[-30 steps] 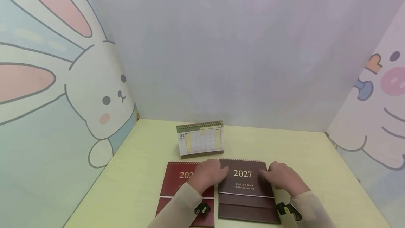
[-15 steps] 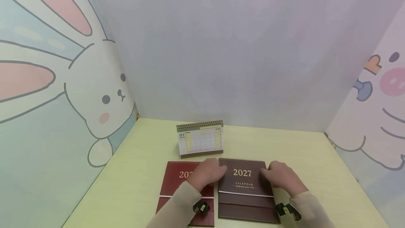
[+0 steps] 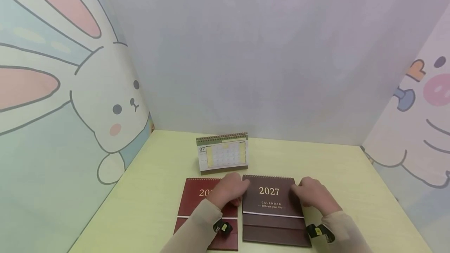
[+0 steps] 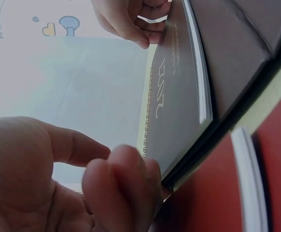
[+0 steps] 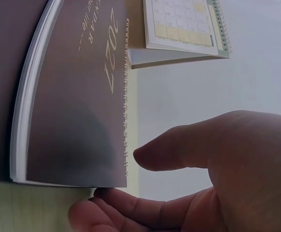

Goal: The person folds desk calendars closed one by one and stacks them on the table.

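Observation:
A dark brown 2027 desk calendar (image 3: 272,200) lies flat on the table, its coil binding along the far edge. My left hand (image 3: 227,189) is beside its upper left corner, thumb tip overlapping the cover's edge, fingers loosely bent. In the left wrist view those fingertips (image 4: 123,179) cover part of the corner. My right hand (image 3: 314,194) is at the upper right corner; the right wrist view shows its thumb (image 5: 167,150) raised apart from the cover and its fingertips (image 5: 90,212) at the side edge. A red calendar (image 3: 197,202) lies under my left forearm, partly hidden.
Behind the flat calendars stands a small desk calendar (image 3: 225,153) showing page 07, tented upright. A pale yellow table (image 3: 309,159) reaches back to a plain light wall (image 3: 260,57). Cartoon rabbit (image 3: 105,100) and pig (image 3: 436,93) prints cover the side walls.
Both thumbs have drawn back slightly from the brown cover toward its side edges. The calendars keep their places on the table.

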### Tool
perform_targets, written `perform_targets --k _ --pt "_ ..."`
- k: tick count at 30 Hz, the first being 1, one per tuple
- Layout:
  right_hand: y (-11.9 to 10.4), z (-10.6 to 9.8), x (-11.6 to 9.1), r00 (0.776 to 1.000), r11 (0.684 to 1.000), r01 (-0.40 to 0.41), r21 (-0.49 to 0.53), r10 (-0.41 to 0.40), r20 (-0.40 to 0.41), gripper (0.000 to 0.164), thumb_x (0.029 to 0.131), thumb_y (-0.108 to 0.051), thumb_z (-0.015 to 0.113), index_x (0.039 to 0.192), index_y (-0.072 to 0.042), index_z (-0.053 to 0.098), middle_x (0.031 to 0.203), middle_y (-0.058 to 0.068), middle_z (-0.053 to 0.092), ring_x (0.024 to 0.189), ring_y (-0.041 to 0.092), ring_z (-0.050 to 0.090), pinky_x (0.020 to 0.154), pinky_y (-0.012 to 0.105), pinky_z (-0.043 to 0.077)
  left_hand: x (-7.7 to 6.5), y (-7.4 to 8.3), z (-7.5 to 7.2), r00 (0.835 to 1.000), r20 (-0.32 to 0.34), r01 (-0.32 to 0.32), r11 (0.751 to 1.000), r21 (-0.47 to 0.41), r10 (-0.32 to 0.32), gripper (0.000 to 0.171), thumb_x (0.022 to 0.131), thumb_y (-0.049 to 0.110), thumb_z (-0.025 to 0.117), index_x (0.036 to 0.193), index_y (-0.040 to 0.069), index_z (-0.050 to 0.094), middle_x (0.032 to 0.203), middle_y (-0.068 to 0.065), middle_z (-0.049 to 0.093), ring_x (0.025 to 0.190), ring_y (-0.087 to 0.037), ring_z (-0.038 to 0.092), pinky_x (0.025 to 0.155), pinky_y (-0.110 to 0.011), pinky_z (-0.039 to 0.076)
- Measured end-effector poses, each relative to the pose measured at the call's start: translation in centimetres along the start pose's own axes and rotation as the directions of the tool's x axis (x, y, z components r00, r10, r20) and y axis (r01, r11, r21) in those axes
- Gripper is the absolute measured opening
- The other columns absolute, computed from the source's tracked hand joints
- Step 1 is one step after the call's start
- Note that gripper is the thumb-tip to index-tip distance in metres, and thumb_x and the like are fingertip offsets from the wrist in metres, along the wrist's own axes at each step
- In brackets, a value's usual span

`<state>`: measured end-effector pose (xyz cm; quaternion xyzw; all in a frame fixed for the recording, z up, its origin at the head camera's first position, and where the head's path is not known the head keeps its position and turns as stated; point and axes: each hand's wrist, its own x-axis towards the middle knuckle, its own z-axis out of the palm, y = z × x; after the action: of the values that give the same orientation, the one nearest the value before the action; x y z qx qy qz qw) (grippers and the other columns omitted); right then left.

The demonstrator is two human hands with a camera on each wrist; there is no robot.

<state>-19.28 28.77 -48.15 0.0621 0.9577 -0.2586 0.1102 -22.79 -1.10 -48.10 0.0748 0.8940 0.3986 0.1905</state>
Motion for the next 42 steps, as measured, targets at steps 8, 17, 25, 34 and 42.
perform_targets --k 8,17,25,34,42 --pt "0.7 -0.1 0.6 1.000 1.000 -0.001 0.017 0.001 -0.008 0.041 0.108 -0.029 0.060 0.070 -0.016 0.057 0.061 0.001 0.061 0.060 0.020 0.060 0.063 0.035 0.046 0.2 -0.1 -0.1 1.000 -0.008 -0.006 1.000 -0.001 0.006 0.047 0.110 0.031 0.059 0.069 0.009 0.065 0.050 0.001 0.059 0.043 -0.014 0.058 0.052 -0.029 0.047" --pt "0.8 -0.6 0.6 0.999 0.999 -0.007 0.046 0.008 -0.033 0.038 0.108 -0.025 0.059 0.073 -0.012 0.061 0.066 0.003 0.063 0.064 0.021 0.061 0.062 0.035 0.045 0.5 0.0 -0.3 0.999 -0.010 -0.037 0.999 0.018 0.037 0.051 0.108 0.028 0.058 0.059 0.014 0.059 0.048 0.002 0.055 0.046 -0.016 0.055 0.052 -0.030 0.042" --pt "0.9 -0.8 0.7 0.999 0.998 -0.015 0.063 0.018 -0.048 0.037 0.108 -0.022 0.058 0.074 -0.011 0.063 0.067 0.003 0.064 0.065 0.021 0.061 0.060 0.034 0.046 0.4 0.1 -0.2 0.997 -0.034 -0.070 0.997 0.045 0.072 0.055 0.107 0.025 0.062 0.055 0.021 0.046 0.048 0.007 0.046 0.047 -0.013 0.046 0.050 -0.029 0.035" --pt "0.7 -1.6 0.6 0.998 0.998 -0.003 0.067 0.008 -0.069 0.035 0.111 -0.020 0.056 0.079 -0.009 0.064 0.072 0.005 0.069 0.069 0.021 0.065 0.061 0.035 0.046 0.3 0.6 -0.6 0.991 -0.079 -0.102 0.993 0.053 0.106 0.058 0.107 0.031 0.064 0.054 0.022 0.043 0.049 0.011 0.039 0.048 -0.010 0.043 0.048 -0.027 0.032" --pt "0.3 -2.4 0.1 0.996 0.996 0.006 0.087 0.001 -0.085 0.029 0.114 -0.020 0.056 0.095 -0.002 0.069 0.081 0.009 0.072 0.075 0.022 0.068 0.064 0.036 0.050 0.0 1.0 -1.2 0.993 -0.067 -0.101 0.995 -0.008 0.101 0.057 0.107 0.029 0.064 0.055 0.021 0.044 0.049 0.011 0.038 0.047 -0.010 0.039 0.047 -0.027 0.030"
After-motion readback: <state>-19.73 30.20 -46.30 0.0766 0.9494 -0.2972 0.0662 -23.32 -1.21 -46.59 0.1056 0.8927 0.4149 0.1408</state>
